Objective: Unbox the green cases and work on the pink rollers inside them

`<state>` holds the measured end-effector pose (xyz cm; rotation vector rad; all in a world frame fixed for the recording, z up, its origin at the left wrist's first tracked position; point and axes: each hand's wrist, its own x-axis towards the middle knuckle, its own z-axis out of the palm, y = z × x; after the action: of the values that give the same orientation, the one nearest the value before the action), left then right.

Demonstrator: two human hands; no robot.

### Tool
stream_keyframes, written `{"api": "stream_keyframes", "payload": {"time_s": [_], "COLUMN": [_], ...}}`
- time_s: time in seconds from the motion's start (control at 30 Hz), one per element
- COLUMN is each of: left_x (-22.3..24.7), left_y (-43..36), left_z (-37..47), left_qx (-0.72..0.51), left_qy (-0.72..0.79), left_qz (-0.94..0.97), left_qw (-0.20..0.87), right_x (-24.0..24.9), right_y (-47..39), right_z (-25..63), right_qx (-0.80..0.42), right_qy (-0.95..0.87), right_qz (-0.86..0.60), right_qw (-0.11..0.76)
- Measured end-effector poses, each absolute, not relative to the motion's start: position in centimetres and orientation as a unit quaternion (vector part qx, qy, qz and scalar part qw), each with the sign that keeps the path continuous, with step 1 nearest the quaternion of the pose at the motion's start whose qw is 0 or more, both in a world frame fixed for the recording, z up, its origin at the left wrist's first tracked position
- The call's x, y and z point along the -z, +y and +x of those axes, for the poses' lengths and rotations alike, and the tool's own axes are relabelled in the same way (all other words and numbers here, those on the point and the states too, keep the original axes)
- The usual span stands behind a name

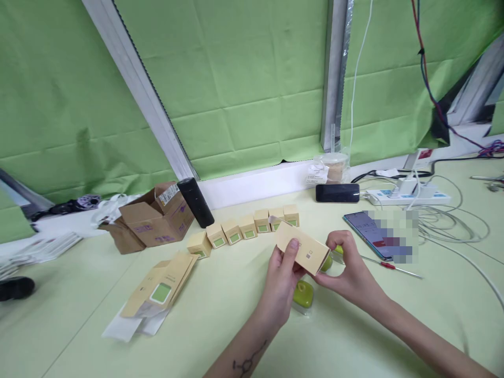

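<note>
My left hand (280,283) is closed around a small tan cardboard box (304,250), its thumb lying across the upper face. At the box's right end, my right hand (350,265) has a bent forefinger and the thumb at the corners; what lies between them is partly hidden. Below the box, a green item (303,294) in clear plastic rests on the table. More green pieces (326,263) show behind the box's right end. A row of several small closed boxes (249,227) stands beyond my hands, each with a green label.
Flat folded cartons (161,289) with white sheets lie to the left. Behind them are an open brown carton (163,218) and a black cylinder (196,202). A phone (372,231), red-handled screwdriver (388,265), black phone (337,193), power strip (429,197) and looped cables (452,226) occupy the right.
</note>
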<state>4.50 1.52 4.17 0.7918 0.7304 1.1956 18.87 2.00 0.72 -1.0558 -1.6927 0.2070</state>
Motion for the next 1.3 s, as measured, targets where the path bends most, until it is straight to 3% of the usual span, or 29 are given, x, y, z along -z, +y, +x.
{"api": "stream_keyframes", "payload": {"time_s": [0.4,0.5,0.6,0.9,1.1,1.3], "left_x": [-5.1,-5.1,-5.1,-4.5,-4.7,-5.5], "left_y": [1.1,1.4,1.7,1.5,1.3,1.3], "left_z": [4.6,4.5,4.3,4.1,4.7,4.4], "left_qx": [-0.588,-0.617,-0.65,-0.698,-0.685,-0.624], "left_qy": [0.292,0.292,0.297,0.388,0.394,0.4], "left_qz": [0.3,0.295,0.308,0.393,0.388,0.423], "left_qw": [0.692,0.669,0.629,0.455,0.474,0.521], "right_x": [-0.8,-1.0,-1.2,-1.4,-1.2,-2.1], "right_y": [1.0,0.7,0.7,0.7,0.8,0.7], "right_z": [18.7,18.6,18.6,17.5,16.9,17.3], "right_qx": [0.041,-0.083,-0.238,-0.408,-0.478,-0.536], "right_qy": [-0.761,-0.785,-0.728,-0.648,-0.527,-0.451], "right_qz": [-0.349,-0.3,-0.366,-0.378,-0.378,-0.376], "right_qw": [0.545,0.535,0.528,0.52,0.593,0.606]}}
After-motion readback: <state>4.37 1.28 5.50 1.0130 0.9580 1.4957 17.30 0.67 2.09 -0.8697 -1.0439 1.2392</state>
